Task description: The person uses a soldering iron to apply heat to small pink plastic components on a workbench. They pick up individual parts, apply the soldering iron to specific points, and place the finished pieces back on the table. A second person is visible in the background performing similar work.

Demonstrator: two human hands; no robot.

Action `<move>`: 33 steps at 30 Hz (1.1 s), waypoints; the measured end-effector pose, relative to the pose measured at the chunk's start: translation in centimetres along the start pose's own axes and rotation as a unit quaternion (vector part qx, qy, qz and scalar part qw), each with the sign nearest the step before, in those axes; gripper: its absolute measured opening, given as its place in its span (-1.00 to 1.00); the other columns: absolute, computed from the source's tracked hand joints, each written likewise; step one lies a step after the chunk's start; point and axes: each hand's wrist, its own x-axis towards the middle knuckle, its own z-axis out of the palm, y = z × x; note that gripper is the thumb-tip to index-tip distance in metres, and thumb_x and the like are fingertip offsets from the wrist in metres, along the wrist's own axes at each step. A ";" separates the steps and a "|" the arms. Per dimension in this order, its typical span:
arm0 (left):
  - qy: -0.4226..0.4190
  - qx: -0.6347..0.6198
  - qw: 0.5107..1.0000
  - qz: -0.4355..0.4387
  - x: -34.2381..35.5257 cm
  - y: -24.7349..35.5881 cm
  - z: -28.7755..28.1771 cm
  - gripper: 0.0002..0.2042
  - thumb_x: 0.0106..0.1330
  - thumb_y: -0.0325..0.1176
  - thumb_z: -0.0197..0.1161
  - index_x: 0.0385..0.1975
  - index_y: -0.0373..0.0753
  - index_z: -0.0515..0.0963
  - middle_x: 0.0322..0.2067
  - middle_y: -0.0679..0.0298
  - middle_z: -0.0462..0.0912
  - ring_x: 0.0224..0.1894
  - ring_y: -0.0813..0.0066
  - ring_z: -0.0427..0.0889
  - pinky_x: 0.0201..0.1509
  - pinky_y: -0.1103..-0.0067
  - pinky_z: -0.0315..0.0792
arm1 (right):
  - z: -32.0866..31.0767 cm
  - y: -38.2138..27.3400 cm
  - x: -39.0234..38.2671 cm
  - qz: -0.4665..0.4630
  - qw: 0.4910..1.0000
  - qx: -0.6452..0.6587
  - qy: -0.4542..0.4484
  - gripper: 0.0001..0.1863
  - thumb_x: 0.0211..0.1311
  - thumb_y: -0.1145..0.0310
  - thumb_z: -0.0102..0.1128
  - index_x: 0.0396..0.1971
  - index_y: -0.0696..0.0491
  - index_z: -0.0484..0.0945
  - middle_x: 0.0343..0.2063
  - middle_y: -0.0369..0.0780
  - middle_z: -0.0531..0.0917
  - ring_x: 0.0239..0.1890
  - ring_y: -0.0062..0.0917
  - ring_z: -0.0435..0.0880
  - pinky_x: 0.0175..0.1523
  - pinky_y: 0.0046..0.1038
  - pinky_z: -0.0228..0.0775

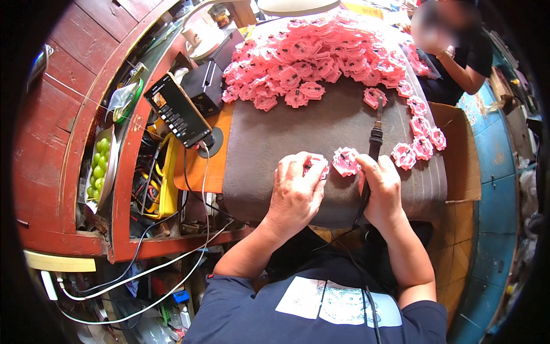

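Two hands are working above the counter (275, 126), close to its near edge. The left hand (295, 192) is pinching a pink piece (315, 167) between thumb and fingers. The right hand (382, 186) is gripping an iron (376, 135), its fingertips seeming to reach a second piece (345, 162) lying just beside the first. The iron's tip is pointing toward the far edge, over or beside a lone piece (374, 96); whether they are touching, I cannot tell. A pile (321, 51) is covering the far edge, and a trail of pieces (420, 126) is running along the right edge.

For a clean job, the left fingertips should probably be steadying the piece by its rim, while the hot end should be staying off pink parts, which look like plastic. A black cord (370, 304) is hanging over the shirt and should be running slack.
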 end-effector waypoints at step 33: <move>-0.029 -0.198 0.979 0.038 1.2 3.8 3.4 -0.77 0.30 -0.59 0.37 -0.06 -0.28 0.68 -0.17 0.05 0.67 -0.18 0.05 0.74 -0.12 0.34 0.64 | -0.2 0.2 -4.1 0.052 0.986 0.134 0.080 -0.43 0.10 0.74 0.29 0.17 0.14 0.55 -0.20 -0.10 0.72 -0.26 -0.22 0.67 -0.07 -0.28 0.53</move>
